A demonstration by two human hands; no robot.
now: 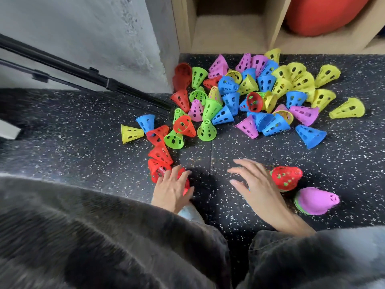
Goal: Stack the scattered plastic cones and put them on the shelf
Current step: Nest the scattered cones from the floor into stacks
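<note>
Scattered cones [239, 97] are spread on the floor [83, 132] before the shelf [227, 28]; two stacks are counted: red [286, 178], pink [316, 201]. Left hand [171, 189] fingers are curled on a red cone [185, 184]; right hand [258, 184] fingers are released.

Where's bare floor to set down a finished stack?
Free: the floor between the left hand and right hand, below the scattered pile; also far right, beyond the lone blue cone. Crowded: the pile near the shelf, and beside the red stack and pink stack.

The left hand [171, 189] hides most of a red cone [186, 180].
</note>
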